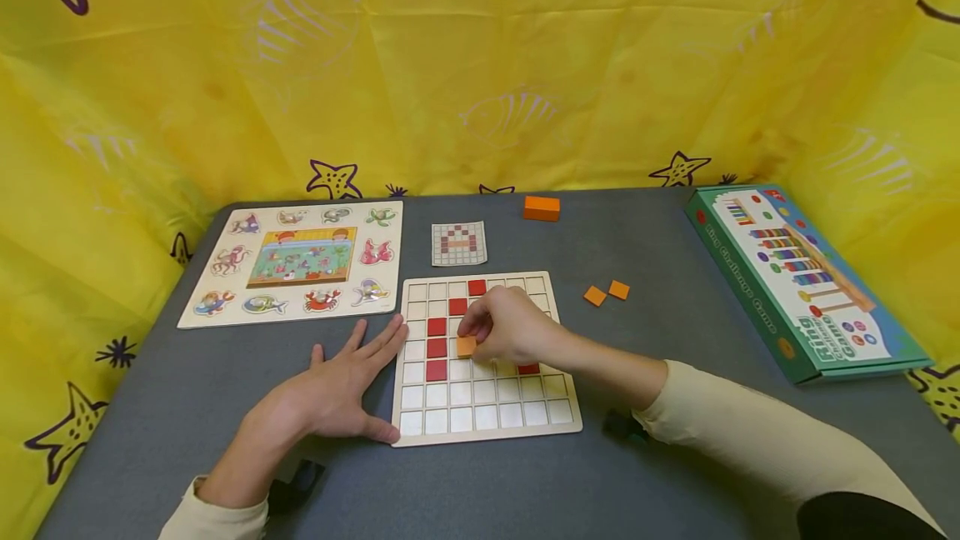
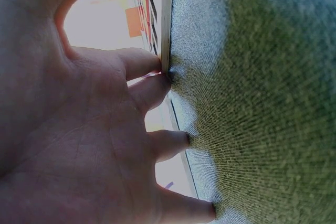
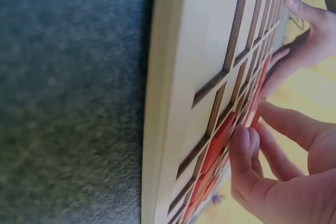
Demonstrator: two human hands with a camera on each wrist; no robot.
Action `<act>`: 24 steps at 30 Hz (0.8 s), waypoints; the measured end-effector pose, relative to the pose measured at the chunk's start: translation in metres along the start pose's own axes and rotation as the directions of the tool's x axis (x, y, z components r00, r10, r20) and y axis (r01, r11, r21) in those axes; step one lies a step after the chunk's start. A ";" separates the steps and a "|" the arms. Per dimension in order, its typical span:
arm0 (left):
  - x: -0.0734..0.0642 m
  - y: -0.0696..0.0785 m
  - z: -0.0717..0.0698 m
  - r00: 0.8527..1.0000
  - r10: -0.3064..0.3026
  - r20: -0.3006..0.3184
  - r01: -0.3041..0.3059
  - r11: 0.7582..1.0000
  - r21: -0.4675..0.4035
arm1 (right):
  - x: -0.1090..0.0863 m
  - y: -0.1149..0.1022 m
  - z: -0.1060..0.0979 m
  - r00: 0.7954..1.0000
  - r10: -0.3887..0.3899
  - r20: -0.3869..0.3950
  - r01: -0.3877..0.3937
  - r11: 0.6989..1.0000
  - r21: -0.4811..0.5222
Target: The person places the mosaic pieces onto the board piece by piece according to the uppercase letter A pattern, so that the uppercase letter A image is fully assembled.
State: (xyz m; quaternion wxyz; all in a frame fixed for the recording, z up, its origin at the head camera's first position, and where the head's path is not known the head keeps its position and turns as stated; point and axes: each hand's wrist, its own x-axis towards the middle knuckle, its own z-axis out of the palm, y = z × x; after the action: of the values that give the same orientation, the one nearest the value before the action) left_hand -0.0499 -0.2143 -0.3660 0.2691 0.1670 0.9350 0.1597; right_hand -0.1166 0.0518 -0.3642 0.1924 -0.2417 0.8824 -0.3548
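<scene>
A wooden grid board (image 1: 487,438) with square recesses lies on the table, several red tiles (image 1: 437,348) set in it. My right hand (image 1: 517,327) reaches over the board and pinches an orange square tile (image 1: 466,347) between thumb and fingers, close over a cell right of the red column. In the right wrist view, a red tile (image 3: 218,142) lies in a recess near those fingers. My left hand (image 1: 337,394) is spread flat at the board's left side, thumb at the lower corner and fingertips at the edge; the left wrist view shows its straight fingers (image 2: 157,90).
A small pattern card (image 1: 459,243) lies behind the board. Two loose orange tiles (image 1: 595,296) are at its right, and an orange block (image 1: 542,208) stands at the back. A sea-animal puzzle board (image 1: 288,265) lies at left, a green game box (image 1: 806,282) at right.
</scene>
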 end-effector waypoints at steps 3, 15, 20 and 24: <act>0.000 -0.001 0.000 1.000 0.000 -0.002 0.000 1.000 0.001 | 0.003 -0.002 0.002 1.000 0.011 0.007 -0.011 1.000 0.001; -0.001 0.000 0.000 1.000 0.008 -0.007 -0.007 1.000 0.005 | 0.011 -0.003 0.006 0.999 -0.031 0.016 0.031 0.999 -0.043; -0.001 -0.001 0.001 1.000 0.010 -0.013 -0.010 1.000 0.007 | 0.014 -0.004 0.007 0.999 -0.051 0.015 0.052 0.996 -0.066; -0.001 -0.001 0.001 1.000 0.012 -0.015 -0.012 1.000 0.008 | 0.014 -0.004 0.007 0.998 -0.061 0.013 0.061 0.996 -0.067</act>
State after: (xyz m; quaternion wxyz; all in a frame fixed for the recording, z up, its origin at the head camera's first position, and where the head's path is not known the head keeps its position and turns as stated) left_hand -0.0486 -0.2150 -0.3663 0.2603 0.1724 0.9366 0.1590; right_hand -0.1232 0.0369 -0.3685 0.1780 -0.2768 0.8849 -0.3295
